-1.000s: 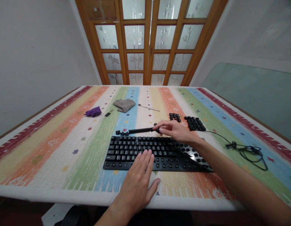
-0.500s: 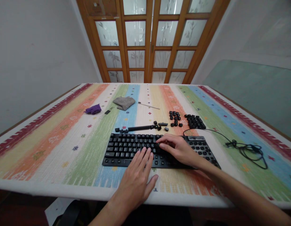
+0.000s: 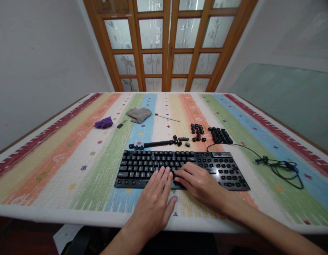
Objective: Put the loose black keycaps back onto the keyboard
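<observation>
A black keyboard (image 3: 137, 163) lies flat on the cloth. Keycaps cover its left and middle part, while many positions on its right side show bare sockets. My left hand (image 3: 155, 202) rests on the keyboard's lower middle edge, fingers stretched out and thumb apart. Just right of it, my right hand (image 3: 197, 180) has thumb and index finger drawn together at the lower key rows; anything between them is hidden. Behind the keyboard lie a long black space bar (image 3: 156, 144), several loose keycaps (image 3: 197, 129) and a tight cluster of keycaps (image 3: 220, 136).
The keyboard's cable (image 3: 283, 166) lies coiled at the right. Farther back are a purple cloth (image 3: 103, 123), a grey cloth (image 3: 139, 115), a small black-handled tool (image 3: 120, 125) and a thin brush (image 3: 167, 117). A striped tablecloth (image 3: 97, 170) covers the table.
My right hand has moved down toward me, from the middle key rows to the lower rows beside my left fingers. The left hand stays in place. The view has tilted slightly.
</observation>
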`<state>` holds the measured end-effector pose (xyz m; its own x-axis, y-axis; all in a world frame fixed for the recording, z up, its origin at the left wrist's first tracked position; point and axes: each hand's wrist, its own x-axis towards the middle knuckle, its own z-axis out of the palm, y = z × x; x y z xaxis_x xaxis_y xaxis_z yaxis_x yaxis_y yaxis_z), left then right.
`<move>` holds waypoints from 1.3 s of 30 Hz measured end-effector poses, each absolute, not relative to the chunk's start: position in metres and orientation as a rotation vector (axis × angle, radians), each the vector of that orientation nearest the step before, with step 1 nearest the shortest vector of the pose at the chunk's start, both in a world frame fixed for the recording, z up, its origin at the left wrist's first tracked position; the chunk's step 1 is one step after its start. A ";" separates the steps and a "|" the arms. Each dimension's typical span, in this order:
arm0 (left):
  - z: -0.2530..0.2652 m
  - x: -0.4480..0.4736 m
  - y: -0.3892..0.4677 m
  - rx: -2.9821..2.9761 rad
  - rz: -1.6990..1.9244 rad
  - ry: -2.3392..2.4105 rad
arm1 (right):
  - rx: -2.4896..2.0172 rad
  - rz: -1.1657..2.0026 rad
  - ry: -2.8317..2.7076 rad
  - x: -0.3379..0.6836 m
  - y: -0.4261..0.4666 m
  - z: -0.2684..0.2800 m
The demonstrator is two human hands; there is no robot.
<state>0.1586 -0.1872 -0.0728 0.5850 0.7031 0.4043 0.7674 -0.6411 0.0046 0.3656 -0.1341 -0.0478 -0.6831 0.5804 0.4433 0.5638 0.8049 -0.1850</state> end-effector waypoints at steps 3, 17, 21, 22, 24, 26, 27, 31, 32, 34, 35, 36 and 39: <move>-0.073 0.158 -0.186 -2.659 -0.587 -1.235 | -0.856 -0.020 -2.495 0.365 -0.136 -0.047; -0.073 0.153 -0.184 -2.674 -0.681 -1.225 | -0.799 -0.050 -2.508 0.366 -0.138 -0.046; -0.073 0.153 -0.182 -2.689 -0.714 -1.230 | -0.808 -0.149 -2.495 0.364 -0.139 -0.047; -0.073 0.153 -0.182 -2.689 -0.719 -1.228 | -0.810 -0.181 -2.499 0.364 -0.139 -0.047; -0.073 0.154 -0.183 -2.684 -0.722 -1.223 | -0.810 -0.220 -2.505 0.364 -0.139 -0.046; -0.072 0.154 -0.183 -2.684 -0.727 -1.224 | -0.799 -0.224 -2.504 0.365 -0.138 -0.047; -0.072 0.153 -0.183 -2.685 -0.730 -1.226 | -0.794 -0.219 -2.503 0.366 -0.137 -0.047; -0.070 0.153 -0.183 -2.687 -0.721 -1.218 | -0.776 -0.253 -2.498 0.368 -0.136 -0.048; -0.070 0.153 -0.183 -2.687 -0.719 -1.214 | -0.771 -0.274 -2.506 0.368 -0.136 -0.048; -0.069 0.153 -0.183 -2.691 -0.707 -1.212 | -0.757 -0.316 -2.535 0.369 -0.136 -0.047; -0.069 0.153 -0.183 -2.692 -0.701 -1.210 | -0.749 -0.332 -2.549 0.370 -0.135 -0.046; -0.069 0.153 -0.183 -2.694 -0.693 -1.207 | -0.741 -0.343 -2.560 0.371 -0.135 -0.045; -0.069 0.153 -0.183 -2.688 -0.691 -1.201 | -0.729 -0.338 -2.558 0.372 -0.134 -0.044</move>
